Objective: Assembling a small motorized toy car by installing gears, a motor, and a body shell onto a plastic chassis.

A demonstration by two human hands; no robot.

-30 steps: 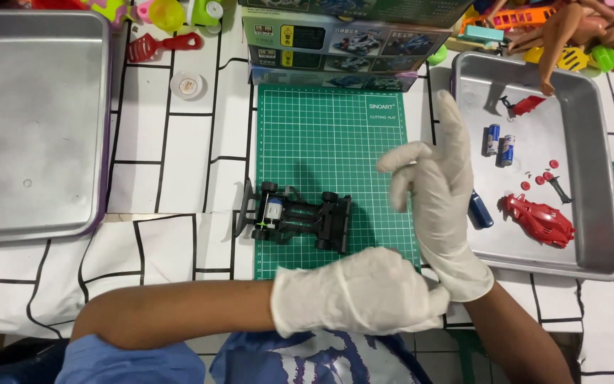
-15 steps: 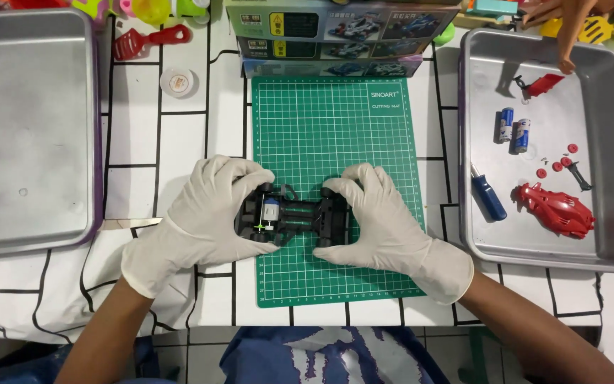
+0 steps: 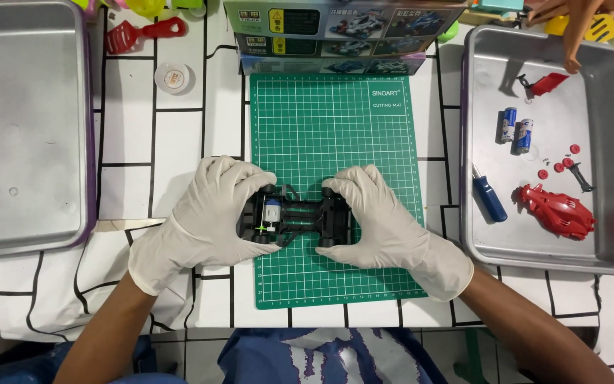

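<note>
The bench (image 3: pixel 158 142) was covered with a white cloth marked by black lines in a brick-like pattern, and the cloth hung in soft folds over the near edge at the lower left. A green cutting mat (image 3: pixel 335 128) with a fine grid lay flat at its centre. The light was bright and even, throwing only short, soft shadows. Below the edge, a strip of pale tiled floor (image 3: pixel 200 355) with dark joints showed
</note>
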